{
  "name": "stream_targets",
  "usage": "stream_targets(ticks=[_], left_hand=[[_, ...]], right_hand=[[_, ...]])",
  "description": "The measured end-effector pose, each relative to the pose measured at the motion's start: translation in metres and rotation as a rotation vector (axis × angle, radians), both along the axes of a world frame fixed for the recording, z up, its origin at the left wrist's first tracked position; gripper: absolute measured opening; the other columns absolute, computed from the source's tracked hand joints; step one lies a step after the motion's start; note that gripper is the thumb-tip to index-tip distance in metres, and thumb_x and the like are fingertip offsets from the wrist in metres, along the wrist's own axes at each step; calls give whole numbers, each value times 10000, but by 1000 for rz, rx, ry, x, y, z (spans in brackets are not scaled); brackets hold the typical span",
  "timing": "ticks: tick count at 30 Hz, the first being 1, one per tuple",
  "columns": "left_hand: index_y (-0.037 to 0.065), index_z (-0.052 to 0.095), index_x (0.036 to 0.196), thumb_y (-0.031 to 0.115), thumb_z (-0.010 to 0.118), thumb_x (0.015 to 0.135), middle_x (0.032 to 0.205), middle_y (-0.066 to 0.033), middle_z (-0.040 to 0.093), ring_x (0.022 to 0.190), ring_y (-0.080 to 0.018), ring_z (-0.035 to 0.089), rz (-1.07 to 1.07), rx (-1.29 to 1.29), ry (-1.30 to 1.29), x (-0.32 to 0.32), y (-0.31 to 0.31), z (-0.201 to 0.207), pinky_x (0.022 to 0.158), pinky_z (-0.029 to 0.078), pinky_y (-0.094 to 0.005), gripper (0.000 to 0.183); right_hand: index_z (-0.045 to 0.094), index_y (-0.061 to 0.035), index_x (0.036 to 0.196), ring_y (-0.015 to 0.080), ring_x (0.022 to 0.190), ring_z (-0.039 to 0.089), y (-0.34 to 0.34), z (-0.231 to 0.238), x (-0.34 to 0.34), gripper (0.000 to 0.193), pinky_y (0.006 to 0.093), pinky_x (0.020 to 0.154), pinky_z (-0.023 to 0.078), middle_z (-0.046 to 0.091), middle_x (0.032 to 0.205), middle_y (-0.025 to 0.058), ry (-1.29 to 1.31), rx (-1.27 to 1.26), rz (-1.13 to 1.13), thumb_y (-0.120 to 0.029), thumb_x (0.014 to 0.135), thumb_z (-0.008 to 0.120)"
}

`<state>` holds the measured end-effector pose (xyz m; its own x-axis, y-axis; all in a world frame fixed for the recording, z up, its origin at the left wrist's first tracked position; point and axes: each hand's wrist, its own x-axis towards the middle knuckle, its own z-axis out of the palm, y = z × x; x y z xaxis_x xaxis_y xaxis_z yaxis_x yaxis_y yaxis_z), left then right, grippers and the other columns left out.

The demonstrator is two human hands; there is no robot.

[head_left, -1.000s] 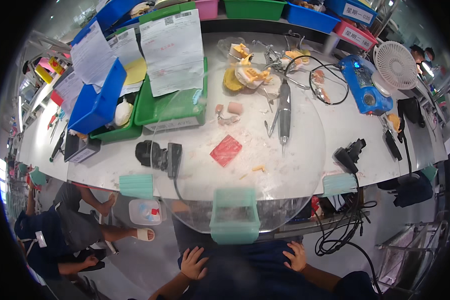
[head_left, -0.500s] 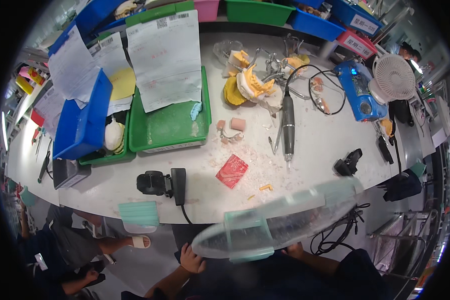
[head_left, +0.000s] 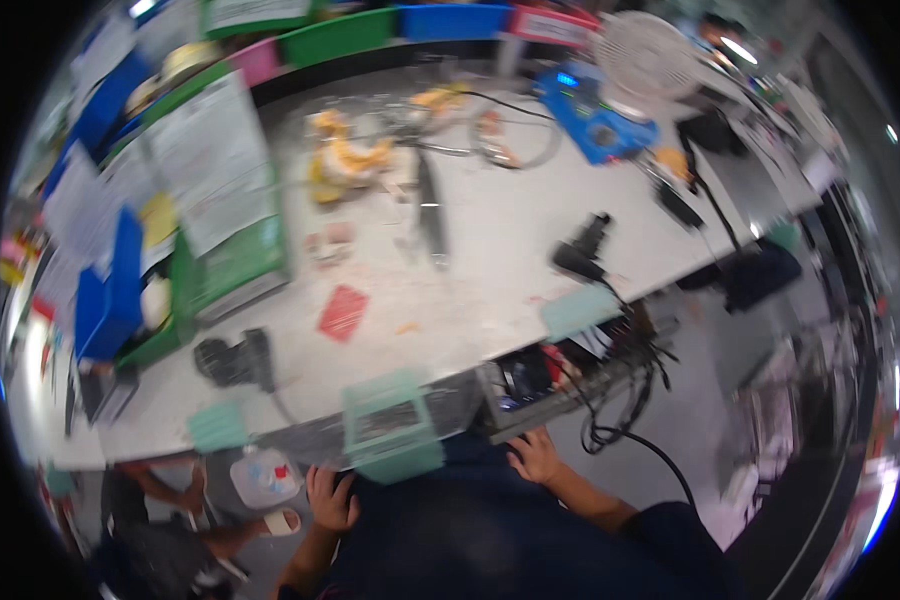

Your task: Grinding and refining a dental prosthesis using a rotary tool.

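Note:
My left hand [head_left: 331,499] is low in the picture, its fingers apart with nothing in them. It is just left of a pale teal frame [head_left: 395,462] with a clear middle at the table's front edge. My right hand [head_left: 536,458] lies at the near edge of an open drawer [head_left: 570,398], fingers stretched out; whether they touch it is blurred. Inside the drawer are dark and red items too smeared to name. Black cables [head_left: 625,432] hang over its right side. Another teal piece [head_left: 580,311] lies above the drawer.
On the table are a red packet [head_left: 343,313], a dark rotary handpiece [head_left: 431,210], yellow dental models [head_left: 350,165], a blue control box [head_left: 600,120] and a white fan [head_left: 650,60]. Green [head_left: 240,275] and blue bins [head_left: 112,290] stand left. Another person's leg and sandal [head_left: 282,522] are lower left.
The view has swung, shifting the table contents left. The clear, teal-framed shield no longer stretches across the front. The open drawer now shows, and both hands are more fully in view.

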<state>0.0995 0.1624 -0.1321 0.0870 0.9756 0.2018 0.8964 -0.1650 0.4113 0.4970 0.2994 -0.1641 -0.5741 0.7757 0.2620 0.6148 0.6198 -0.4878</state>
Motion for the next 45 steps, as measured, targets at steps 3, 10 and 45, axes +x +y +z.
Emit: stream_targets(ticks=[3,10,45], left_hand=[[59,578,1045,298,536,704,1124,-216,479,1077,-406,436,-28,0,36,0,-7,-17,938,254,-566,418],[52,541,1156,175,578,653,1126,-236,488,1030,-462,446,-114,-61,122,6,0,-37,855,339,-551,519],[55,554,1123,76,531,756,1097,-220,535,985,-420,505,-115,-408,-121,-2,1,18,872,381,-466,368]], right_hand=[[559,-135,1110,360,1034,463,1,23,0,421,491,937,343,478,1123,160,30,16,-1,-203,698,620],[543,-155,1149,348,1130,421,-1,28,24,458,491,962,322,438,1212,141,-27,-9,-40,-207,700,618],[556,-91,1113,266,1017,527,257,288,16,430,336,860,442,568,1093,90,-138,469,-163,25,701,591]])
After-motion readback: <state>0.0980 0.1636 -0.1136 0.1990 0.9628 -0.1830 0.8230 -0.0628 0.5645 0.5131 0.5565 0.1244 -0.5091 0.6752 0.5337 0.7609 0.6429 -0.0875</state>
